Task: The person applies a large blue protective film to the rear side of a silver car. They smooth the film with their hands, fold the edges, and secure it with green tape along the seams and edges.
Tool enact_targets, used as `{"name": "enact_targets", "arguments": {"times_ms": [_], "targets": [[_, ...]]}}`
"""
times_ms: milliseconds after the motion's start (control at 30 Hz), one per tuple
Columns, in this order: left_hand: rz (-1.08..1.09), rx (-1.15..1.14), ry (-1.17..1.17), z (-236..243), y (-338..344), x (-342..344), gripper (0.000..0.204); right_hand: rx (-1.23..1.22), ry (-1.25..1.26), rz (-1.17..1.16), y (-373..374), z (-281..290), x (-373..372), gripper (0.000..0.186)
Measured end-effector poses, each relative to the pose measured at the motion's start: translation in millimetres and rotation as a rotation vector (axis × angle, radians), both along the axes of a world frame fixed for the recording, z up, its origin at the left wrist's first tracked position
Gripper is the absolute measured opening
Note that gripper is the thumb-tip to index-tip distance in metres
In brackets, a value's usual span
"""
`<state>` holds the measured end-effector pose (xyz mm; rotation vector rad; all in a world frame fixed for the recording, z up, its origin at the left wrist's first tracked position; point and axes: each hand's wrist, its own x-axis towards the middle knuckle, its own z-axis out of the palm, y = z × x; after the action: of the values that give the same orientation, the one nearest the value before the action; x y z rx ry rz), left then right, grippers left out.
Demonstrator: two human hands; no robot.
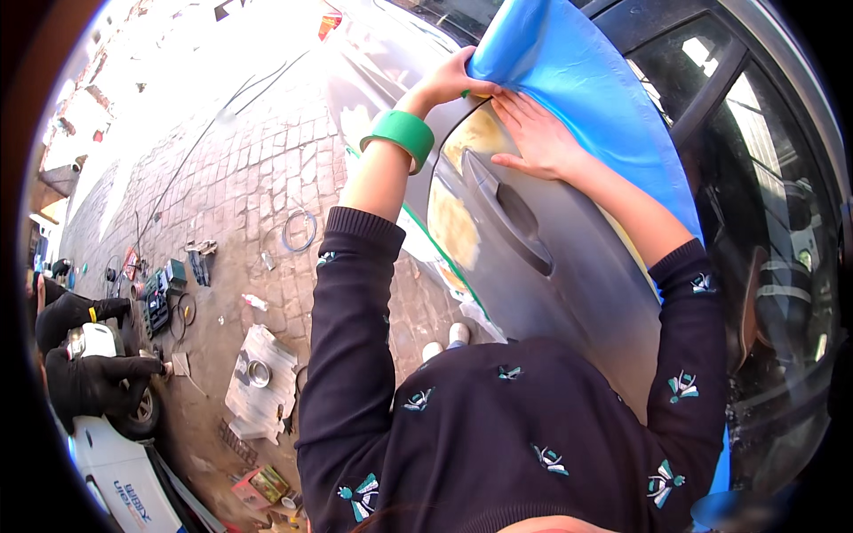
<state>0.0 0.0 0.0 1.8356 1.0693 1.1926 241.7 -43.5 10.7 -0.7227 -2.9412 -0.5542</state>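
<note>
In front of me is a grey car door (582,266) with dull sanded paint and pale yellowish patches around its dark door handle (517,218). A blue plastic sheet (591,80) drapes over the door's upper part and window area. My left hand (449,82) is closed on the sheet's edge at the door's far corner, thumb toward my other hand. A roll of green tape (402,139) hangs around my left wrist. My right hand (544,142) lies flat, fingers stretched, on the door along the sheet's lower border. A green strip (438,244) follows the door's left edge.
Brick paving (258,169) stretches to the left, crossed by a long dark cable. A metal can (259,373) stands on flattened cardboard (244,413). Tools and a green case (158,302) lie farther left. Another person (93,377) in dark clothes crouches beside a white vehicle (115,462).
</note>
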Motion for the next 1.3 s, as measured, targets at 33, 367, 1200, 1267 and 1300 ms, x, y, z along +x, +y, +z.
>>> {"name": "enact_targets", "arguments": {"times_ms": [33,367,1200,1267,1300], "targets": [[0.022,0.027,0.03,2,-5,-5,0.082,0.008,0.02,0.02,2,-4,-1,0.095],[0.673,0.369,0.143,-32,28,18,0.096,-0.135,0.025,-0.009,0,8,8,0.095],[0.601,0.182,-0.085,-46,-8,20,0.076,-0.219,0.085,-0.049,-8,4,1,0.1],[0.564,0.205,-0.086,-42,-8,23,0.074,-0.218,0.059,-0.071,-11,9,2,0.101],[0.546,0.228,-0.081,-40,-5,21,0.073,-0.232,0.043,-0.094,-14,14,0,0.102]]}}
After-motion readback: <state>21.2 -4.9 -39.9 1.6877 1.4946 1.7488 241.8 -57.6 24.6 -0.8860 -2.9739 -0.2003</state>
